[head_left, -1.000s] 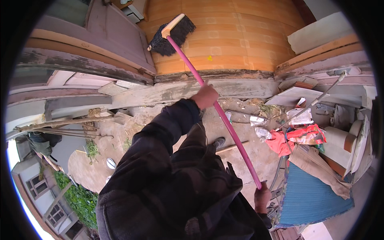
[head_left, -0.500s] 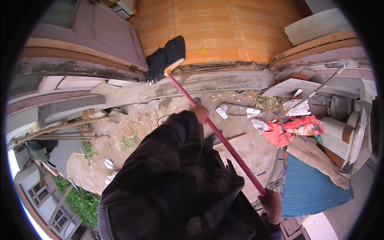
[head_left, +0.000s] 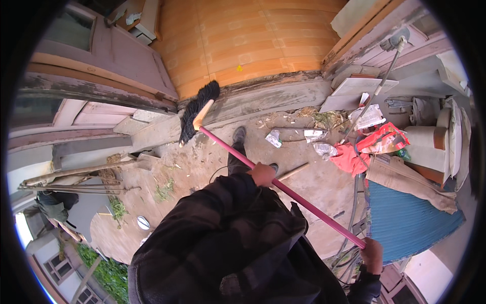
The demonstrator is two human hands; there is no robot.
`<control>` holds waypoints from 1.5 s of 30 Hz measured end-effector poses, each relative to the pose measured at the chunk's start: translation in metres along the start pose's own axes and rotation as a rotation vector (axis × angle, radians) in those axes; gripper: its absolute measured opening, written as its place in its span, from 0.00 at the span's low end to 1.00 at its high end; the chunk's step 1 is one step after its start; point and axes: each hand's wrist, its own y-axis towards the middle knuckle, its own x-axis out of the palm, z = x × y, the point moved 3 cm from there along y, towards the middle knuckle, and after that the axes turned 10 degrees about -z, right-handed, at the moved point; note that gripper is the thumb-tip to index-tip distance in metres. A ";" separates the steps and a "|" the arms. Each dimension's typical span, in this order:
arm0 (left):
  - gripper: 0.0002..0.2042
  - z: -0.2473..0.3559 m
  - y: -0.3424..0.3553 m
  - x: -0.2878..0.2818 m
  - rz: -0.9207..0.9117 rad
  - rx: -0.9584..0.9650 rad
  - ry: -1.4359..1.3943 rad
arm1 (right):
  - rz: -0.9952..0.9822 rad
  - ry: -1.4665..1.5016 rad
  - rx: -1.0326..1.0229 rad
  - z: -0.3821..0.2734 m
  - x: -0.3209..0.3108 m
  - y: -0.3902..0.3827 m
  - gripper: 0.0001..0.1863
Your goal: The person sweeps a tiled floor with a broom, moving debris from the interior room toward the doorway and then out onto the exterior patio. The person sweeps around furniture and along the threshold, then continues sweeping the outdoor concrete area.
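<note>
You gripped the pink-handled broom (head_left: 243, 158) with both fists closed: left hand (head_left: 263, 174) mid-shaft, right hand (head_left: 373, 255) at its end; its bristle head lay ahead-left, by the concrete step (head_left: 273, 101).

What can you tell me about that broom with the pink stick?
The broom has a long, straight pink handle that looks like painted metal or plastic, joined to a pale wooden-looking head with a thick row of black bristles. It slants across the view, its head by the grey step below the orange wall. The left hand grips the handle about midway; the right hand holds its near end. I cannot tell whether the bristles touch the dusty ground.
</note>
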 end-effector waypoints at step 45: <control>0.06 -0.082 0.147 -0.129 0.292 0.133 0.422 | -0.192 0.820 0.034 -0.182 -0.016 -0.015 0.14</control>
